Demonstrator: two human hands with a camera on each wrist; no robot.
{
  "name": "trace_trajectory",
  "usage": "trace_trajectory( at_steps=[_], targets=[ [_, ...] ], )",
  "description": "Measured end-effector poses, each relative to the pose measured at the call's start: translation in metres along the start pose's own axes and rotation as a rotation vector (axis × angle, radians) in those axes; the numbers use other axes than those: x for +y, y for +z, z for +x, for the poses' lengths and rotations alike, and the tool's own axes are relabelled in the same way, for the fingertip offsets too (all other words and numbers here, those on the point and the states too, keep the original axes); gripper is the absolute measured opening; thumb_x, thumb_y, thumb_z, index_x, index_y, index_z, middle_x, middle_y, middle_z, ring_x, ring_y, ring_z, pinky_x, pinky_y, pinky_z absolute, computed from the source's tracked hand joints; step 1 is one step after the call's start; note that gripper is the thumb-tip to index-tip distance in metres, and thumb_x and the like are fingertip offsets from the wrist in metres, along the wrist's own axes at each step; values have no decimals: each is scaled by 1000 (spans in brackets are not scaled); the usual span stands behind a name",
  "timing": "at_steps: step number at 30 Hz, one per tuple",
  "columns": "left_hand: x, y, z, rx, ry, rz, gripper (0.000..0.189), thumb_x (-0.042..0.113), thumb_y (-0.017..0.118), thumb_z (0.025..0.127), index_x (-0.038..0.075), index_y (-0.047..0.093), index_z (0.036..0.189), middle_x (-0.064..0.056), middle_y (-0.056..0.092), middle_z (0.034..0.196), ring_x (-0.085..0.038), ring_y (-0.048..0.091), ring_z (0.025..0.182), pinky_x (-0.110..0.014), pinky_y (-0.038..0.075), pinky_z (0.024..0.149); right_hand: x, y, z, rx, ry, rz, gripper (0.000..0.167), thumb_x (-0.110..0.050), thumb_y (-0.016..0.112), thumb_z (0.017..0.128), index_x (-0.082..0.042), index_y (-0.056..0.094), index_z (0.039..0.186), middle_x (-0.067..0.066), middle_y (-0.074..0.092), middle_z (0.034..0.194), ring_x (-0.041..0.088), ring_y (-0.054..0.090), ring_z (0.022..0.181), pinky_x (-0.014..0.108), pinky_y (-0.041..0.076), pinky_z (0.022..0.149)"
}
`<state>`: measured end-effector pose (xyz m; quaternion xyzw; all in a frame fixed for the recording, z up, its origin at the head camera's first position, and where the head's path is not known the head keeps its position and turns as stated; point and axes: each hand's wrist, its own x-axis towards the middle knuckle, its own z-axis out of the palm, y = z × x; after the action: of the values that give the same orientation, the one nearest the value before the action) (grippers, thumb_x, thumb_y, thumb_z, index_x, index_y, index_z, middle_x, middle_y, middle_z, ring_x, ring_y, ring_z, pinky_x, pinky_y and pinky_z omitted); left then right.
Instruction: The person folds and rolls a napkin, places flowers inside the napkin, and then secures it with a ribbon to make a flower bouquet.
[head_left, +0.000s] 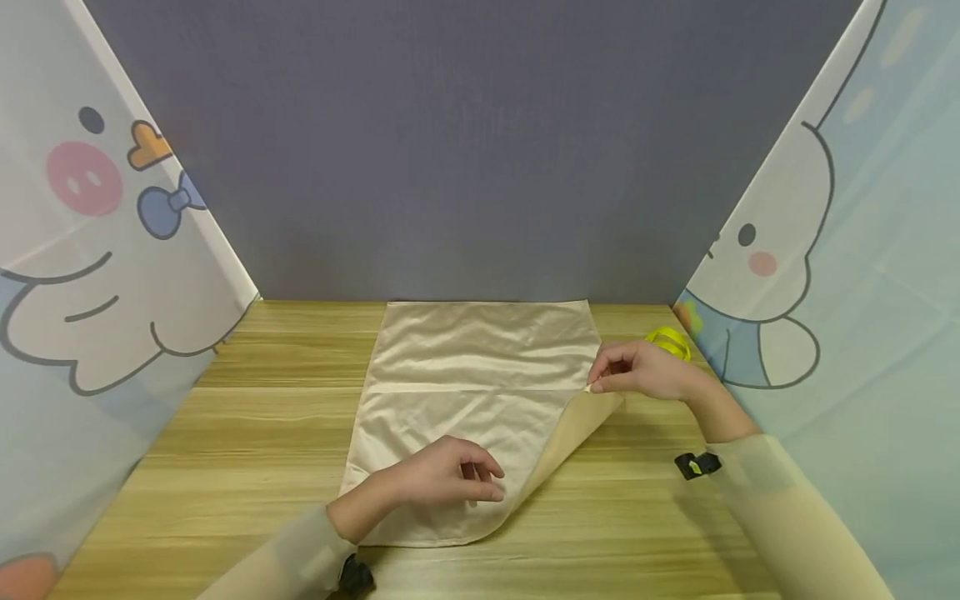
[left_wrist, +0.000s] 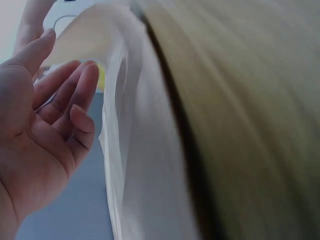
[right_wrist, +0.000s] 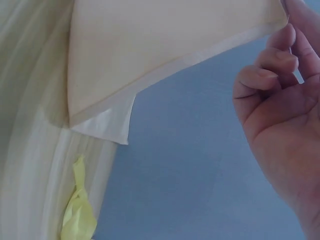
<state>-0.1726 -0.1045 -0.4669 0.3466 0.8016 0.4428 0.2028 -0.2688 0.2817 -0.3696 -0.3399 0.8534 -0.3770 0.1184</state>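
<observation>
A cream satin cloth (head_left: 450,417) lies on the wooden table, wrinkled, with a straight crease across its middle. Its near right part is lifted and curls over, so the matte underside (head_left: 581,425) shows. My right hand (head_left: 648,371) pinches the raised corner between thumb and fingertips; in the right wrist view the cloth's hemmed edge (right_wrist: 165,70) runs up to those fingers. Over the near half of the cloth hovers my left hand (head_left: 450,471), fingers loosely bent and nothing between them. The left wrist view shows that palm (left_wrist: 30,135) beside the upright-looking fold of cloth.
A bright yellow ribbon (head_left: 669,342) lies at the back right of the table, partly behind my right hand. Wood-grain tabletop (head_left: 285,433) extends on both sides of the cloth. A grey panel (head_left: 465,150) stands at the back, with cartoon-printed curtains (head_left: 862,333) at the sides.
</observation>
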Motion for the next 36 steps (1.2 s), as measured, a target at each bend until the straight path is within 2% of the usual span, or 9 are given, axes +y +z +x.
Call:
trace_trajectory(
  at_steps=[6, 12, 15, 17, 19, 23, 29, 32, 36],
  targets=[
    [0, 6, 3, 44, 13, -1, 20, 30, 85, 99, 14, 83, 112, 11, 78, 92, 3, 70, 79, -21, 60, 79, -9, -2, 15, 68, 2, -22, 7, -14, 82, 100, -20, 84, 101, -2, 74, 95, 11, 56, 75, 27, 48, 69],
    [-3, 4, -2, 121, 69, 35, 10, 18, 80, 102, 10, 84, 105, 2, 80, 93, 7, 64, 80, -20, 59, 75, -16, 0, 27, 109, 82, 9, 3, -18, 83, 100, -17, 84, 103, 0, 72, 80, 10, 55, 64, 26, 46, 59],
    [-4, 2, -4, 157, 56, 35, 9, 16, 78, 103, 10, 83, 104, 3, 79, 89, 7, 63, 77, -20, 58, 72, -20, 1, 33, 113, 93, 30, 6, -18, 81, 102, -14, 84, 105, 5, 74, 81, 14, 60, 61, 29, 51, 57],
    [-4, -1, -5, 181, 29, 34, 9, 17, 77, 103, 11, 83, 105, 5, 77, 87, 5, 63, 76, -20, 57, 72, -20, 2, 37, 119, 94, 29, 8, -18, 80, 102, -13, 84, 107, 7, 77, 86, 17, 66, 63, 33, 56, 60],
    [-4, -4, -6, 210, 7, 48, 10, 18, 76, 104, 11, 83, 105, 6, 77, 87, 4, 64, 76, -21, 57, 72, -21, 3, 41, 134, 102, 17, 10, -19, 79, 103, -13, 84, 109, 8, 79, 92, 19, 71, 68, 34, 57, 61],
    [-5, -11, -8, 276, -30, 77, 12, 19, 76, 104, 9, 82, 105, 4, 76, 86, 2, 62, 72, -22, 56, 68, -23, 4, 52, 169, 135, -5, 13, -26, 79, 104, -17, 83, 113, 8, 80, 98, 21, 76, 77, 31, 55, 61],
    [-8, -27, -10, 373, -64, 103, 9, 17, 76, 104, 12, 82, 103, 7, 76, 85, -1, 64, 71, -23, 57, 68, -28, 2, 73, 204, 129, -29, 17, -31, 77, 106, -20, 83, 117, 7, 80, 100, 34, 78, 85, 32, 55, 62],
    [-10, -39, -12, 415, -57, 112, 9, 15, 75, 104, 11, 83, 103, 5, 76, 83, -2, 64, 71, -24, 57, 67, -35, 0, 88, 211, 133, -36, 18, -33, 77, 106, -21, 83, 117, 6, 81, 100, 36, 78, 87, 35, 56, 63],
    [-12, -56, -15, 473, -79, 123, 9, 14, 76, 103, 10, 83, 103, 2, 77, 83, -4, 65, 69, -24, 56, 66, -44, -1, 114, 215, 123, -32, 19, -35, 77, 106, -21, 83, 117, 5, 80, 101, 38, 77, 88, 38, 57, 64]
  ],
)
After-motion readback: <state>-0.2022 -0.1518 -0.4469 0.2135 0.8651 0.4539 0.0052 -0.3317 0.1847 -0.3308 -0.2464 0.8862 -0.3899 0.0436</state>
